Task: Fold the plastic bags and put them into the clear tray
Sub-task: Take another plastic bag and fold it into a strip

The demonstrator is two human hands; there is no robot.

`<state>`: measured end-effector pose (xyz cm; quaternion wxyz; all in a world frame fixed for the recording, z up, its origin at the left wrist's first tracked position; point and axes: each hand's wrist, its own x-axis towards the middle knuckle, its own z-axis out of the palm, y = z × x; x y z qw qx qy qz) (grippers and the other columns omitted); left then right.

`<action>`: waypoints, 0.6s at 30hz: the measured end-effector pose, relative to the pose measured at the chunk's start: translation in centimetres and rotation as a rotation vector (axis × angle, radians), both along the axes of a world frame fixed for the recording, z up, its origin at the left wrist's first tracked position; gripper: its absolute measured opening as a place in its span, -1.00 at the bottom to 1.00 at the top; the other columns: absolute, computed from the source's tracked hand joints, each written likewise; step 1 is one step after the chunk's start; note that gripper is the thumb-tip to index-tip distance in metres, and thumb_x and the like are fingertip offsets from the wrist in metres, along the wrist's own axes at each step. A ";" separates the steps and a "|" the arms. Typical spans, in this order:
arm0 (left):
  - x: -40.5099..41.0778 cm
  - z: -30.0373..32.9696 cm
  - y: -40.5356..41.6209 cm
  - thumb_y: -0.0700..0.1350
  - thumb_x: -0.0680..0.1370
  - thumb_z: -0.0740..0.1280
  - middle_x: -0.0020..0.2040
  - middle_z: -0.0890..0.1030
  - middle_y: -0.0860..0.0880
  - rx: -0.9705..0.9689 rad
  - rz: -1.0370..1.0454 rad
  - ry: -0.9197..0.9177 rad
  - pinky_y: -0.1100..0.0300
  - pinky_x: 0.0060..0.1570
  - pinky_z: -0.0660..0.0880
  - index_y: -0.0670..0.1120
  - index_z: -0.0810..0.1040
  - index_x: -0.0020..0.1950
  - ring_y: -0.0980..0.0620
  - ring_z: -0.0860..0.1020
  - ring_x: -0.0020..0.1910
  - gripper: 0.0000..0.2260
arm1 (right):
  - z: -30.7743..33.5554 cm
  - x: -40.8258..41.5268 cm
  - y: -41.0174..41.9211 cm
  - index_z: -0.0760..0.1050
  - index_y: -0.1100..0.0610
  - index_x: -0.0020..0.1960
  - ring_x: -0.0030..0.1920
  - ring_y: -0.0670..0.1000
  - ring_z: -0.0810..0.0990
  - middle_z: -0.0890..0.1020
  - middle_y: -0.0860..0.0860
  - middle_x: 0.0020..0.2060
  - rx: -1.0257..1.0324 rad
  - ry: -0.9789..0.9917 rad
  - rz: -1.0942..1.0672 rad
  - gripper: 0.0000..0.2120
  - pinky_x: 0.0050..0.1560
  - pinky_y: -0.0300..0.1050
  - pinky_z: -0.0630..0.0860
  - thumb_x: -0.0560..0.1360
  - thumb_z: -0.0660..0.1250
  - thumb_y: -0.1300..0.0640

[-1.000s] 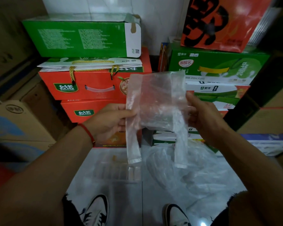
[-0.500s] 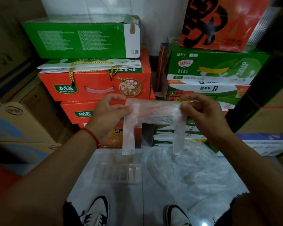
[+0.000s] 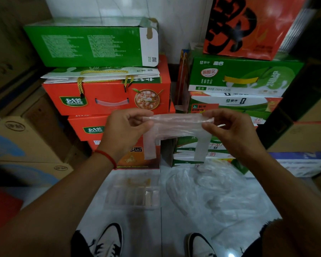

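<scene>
A heap of loose plastic bags [image 3: 217, 193] lies on the floor just right of the clear tray [image 3: 133, 196]. Above the tray, the left hand [image 3: 126, 130] and right hand [image 3: 232, 130] each pinch an end of the folded plastic bag [image 3: 176, 125], its handles hanging.

Bare forearms, no sleeves reaching into view. Thin red cord bracelet [image 3: 107, 157] looped once round the wrist of the left hand [image 3: 125, 131]. No ring, watch or band visible on the right hand [image 3: 233, 134]. Dark shorts with a frayed, raw-cut hem [image 3: 267, 226] over the right thigh; matching dark fabric at the left thigh. Low black-and-white sneakers on both feet: left shoe [image 3: 109, 240] with white upper, black trim and black laces; right shoe [image 3: 198, 244] with white toe and black edging, cut off by the lower border.
</scene>
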<state>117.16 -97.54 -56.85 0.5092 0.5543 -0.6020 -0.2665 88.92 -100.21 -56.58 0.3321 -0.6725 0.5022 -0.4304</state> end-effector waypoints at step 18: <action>1.2 0.0 -0.7 -0.21 0.56 0.44 -0.11 0.70 -0.28 0.336 -0.244 0.130 -0.06 -0.01 0.56 -0.02 0.64 0.01 -0.09 0.63 -0.15 -0.90 | -0.1 0.0 -0.3 0.62 0.10 0.08 -0.11 0.03 0.72 0.74 0.10 -0.14 0.066 -0.109 0.123 -0.90 -0.03 -0.02 0.68 0.59 0.43 0.24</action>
